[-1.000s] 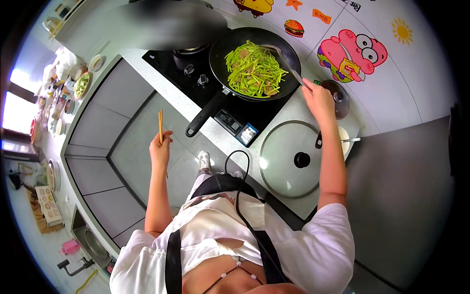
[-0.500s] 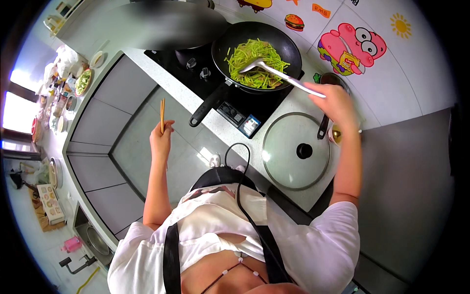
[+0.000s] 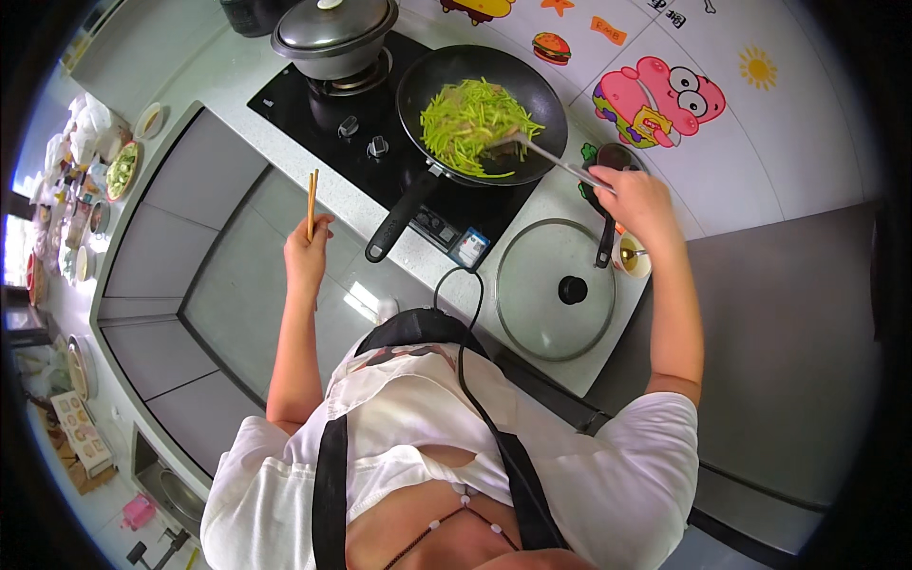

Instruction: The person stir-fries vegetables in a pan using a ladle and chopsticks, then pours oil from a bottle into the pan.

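Note:
In my right hand (image 3: 635, 201) I grip the handle of a metal spatula (image 3: 562, 163). Its blade is among the chopped green stalks and bits of meat (image 3: 470, 123) in a black wok (image 3: 543, 95). The wok sits on the gas stove, its long black handle (image 3: 404, 217) pointing toward me. My left hand (image 3: 307, 249) is closed round a pair of wooden chopsticks (image 3: 313, 198), held upright over the floor, away from the wok. On the counter below my right forearm lies a glass lid (image 3: 532, 304) with a black knob.
A lidded grey pot (image 3: 332, 47) stands on the left burner of the stove (image 3: 318, 123). Beside the glass lid are a small dark pan (image 3: 613, 157) and a cup with a spoon (image 3: 631, 255). The left counter holds several bowls and a plate of chopped greens (image 3: 122, 171).
The spatula blade has moved from the left-middle of the food toward the wok's right side, shifting the stalks left. A blurred patch over the pot is gone. My left hand still holds the chopsticks.

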`<state>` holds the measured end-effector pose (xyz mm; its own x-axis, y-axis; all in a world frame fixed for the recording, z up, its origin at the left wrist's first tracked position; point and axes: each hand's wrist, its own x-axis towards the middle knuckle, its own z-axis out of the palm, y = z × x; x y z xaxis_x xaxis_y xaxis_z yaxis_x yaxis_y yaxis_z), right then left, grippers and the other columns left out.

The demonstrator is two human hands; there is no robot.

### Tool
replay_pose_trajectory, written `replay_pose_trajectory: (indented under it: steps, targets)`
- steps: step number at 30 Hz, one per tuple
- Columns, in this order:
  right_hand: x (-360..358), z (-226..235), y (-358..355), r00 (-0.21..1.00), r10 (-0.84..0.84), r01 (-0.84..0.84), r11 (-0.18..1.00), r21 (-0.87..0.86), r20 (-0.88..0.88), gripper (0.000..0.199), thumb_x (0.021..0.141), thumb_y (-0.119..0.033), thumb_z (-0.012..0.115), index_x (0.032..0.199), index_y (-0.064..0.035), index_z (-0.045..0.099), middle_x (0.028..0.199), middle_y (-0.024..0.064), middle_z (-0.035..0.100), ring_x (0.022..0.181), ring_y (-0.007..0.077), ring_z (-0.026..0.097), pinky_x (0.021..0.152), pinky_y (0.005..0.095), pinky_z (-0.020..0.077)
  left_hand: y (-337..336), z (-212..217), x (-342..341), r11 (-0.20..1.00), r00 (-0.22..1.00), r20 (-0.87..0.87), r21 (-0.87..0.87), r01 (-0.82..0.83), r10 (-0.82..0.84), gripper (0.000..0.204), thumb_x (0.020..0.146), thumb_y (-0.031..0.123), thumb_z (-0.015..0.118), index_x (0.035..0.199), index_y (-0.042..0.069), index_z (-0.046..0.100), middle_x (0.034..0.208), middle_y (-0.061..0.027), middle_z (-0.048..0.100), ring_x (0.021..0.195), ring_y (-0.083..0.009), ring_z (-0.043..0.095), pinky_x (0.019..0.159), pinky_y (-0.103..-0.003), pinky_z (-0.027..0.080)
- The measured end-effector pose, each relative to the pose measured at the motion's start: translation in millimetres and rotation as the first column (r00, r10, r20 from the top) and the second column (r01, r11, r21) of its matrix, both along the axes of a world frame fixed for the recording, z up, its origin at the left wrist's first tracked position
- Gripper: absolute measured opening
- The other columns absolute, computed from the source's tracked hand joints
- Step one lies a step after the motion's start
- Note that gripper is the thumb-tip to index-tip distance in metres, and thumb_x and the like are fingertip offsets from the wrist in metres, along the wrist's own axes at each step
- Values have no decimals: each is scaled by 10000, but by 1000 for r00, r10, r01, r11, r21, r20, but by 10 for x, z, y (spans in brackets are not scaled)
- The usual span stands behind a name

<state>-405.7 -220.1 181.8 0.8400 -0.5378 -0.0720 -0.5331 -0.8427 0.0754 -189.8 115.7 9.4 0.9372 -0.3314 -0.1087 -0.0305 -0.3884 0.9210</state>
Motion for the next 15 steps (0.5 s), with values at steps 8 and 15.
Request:
replay_pose_trajectory:
  steps: [8, 15]
  targets:
    - [-17, 410, -379, 990, 39, -92, 904, 417, 134, 273, 765, -218, 586, 982, -59, 631, 810, 126, 642, 734, 229, 622, 671, 315, 470, 27, -71, 139, 999, 1000, 25, -41, 0, 1, 190, 856, 167, 518, 917, 18, 618, 657, -2, 512, 490, -36, 348, 443, -197, 284]
    - [173, 438, -347, 993, 118, -107, 899, 426, 0, 273, 767, -208, 594, 994, -60, 628, 805, 117, 644, 727, 206, 621, 659, 297, 461, 57, -3, 101, 999, 999, -26, 13, -43, 43, 190, 840, 170, 511, 908, 37, 628, 664, -40, 553, 618, -100, 494, 572, -250, 391]
